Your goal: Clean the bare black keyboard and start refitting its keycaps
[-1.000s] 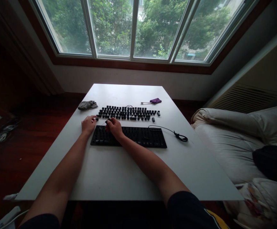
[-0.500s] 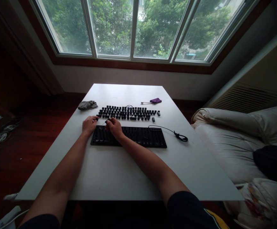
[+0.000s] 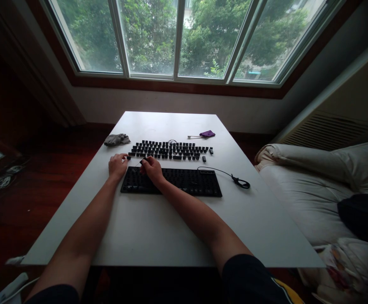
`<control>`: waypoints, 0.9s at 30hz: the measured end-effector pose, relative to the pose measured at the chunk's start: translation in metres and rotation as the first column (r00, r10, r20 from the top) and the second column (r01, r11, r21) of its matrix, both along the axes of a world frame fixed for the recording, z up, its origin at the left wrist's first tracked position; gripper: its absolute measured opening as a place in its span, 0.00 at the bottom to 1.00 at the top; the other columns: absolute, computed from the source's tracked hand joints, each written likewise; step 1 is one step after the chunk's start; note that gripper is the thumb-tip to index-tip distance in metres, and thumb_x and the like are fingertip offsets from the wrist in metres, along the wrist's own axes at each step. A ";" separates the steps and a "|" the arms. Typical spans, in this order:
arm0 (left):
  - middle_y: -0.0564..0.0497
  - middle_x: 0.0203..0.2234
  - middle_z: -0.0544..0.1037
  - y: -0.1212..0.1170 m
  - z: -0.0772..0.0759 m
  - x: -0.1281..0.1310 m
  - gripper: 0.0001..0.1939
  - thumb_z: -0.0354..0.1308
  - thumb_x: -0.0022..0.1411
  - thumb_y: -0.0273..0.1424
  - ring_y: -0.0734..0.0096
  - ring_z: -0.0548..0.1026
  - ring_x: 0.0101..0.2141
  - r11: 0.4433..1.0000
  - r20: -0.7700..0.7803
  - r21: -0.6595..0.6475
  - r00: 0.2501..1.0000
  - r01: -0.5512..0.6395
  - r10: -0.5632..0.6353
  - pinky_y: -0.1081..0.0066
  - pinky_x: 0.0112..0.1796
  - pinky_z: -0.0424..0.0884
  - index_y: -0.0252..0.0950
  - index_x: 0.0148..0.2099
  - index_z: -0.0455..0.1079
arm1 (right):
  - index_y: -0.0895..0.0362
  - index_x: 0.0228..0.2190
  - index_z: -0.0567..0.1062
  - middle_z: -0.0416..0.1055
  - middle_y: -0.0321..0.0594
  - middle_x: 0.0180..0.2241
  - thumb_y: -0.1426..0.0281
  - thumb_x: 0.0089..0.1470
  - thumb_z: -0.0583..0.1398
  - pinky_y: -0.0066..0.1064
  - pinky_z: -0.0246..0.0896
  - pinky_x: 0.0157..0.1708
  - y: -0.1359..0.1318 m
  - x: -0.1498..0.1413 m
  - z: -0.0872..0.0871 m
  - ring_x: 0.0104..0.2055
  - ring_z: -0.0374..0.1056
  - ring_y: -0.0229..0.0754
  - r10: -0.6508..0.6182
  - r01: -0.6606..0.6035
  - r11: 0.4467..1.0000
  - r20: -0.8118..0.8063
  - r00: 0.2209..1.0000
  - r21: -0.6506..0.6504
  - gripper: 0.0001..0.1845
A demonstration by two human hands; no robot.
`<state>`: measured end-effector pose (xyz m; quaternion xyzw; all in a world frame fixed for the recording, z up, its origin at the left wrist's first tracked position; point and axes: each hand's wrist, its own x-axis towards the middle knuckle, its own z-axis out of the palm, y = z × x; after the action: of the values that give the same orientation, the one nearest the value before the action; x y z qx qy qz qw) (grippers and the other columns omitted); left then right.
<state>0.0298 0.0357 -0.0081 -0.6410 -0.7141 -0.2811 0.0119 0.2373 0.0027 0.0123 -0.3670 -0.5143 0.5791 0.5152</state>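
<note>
Table (image 3: 184,232): white, bears everything noted below.
Keyboard (image 3: 192,182): flat, long axis left to right, below right hand.
Caps (image 3: 177,157): loose black rows just beyond keyboard, roughly parallel to it.
Left hand (image 3: 117,166): fingers bent at left end of front row; whether they grip cannot be told.
Right hand (image 3: 153,169): pinching tool (image 3: 144,161), thin wires pointing left, over keyboard's far left part.
End cap (image 3: 128,158): at left hand's fingertips, left of tool; left hand nearer; contact unclear.
</note>
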 end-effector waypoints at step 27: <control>0.45 0.44 0.78 -0.005 0.001 0.003 0.15 0.55 0.64 0.31 0.53 0.73 0.47 1.000 -0.037 -0.008 0.999 0.006 -0.006 0.57 0.50 0.66 0.41 0.52 0.74 | 0.53 0.31 0.66 0.71 0.29 0.22 0.56 0.55 0.61 0.25 0.65 0.21 -0.002 -0.001 0.002 0.21 0.71 0.37 -0.004 0.004 1.000 0.013 1.000 0.010 0.14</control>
<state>0.0332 0.0312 -0.0068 -0.6482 -0.7130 -0.2664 0.0217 0.2364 0.0011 0.0143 -0.3690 -0.5198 0.5732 0.5148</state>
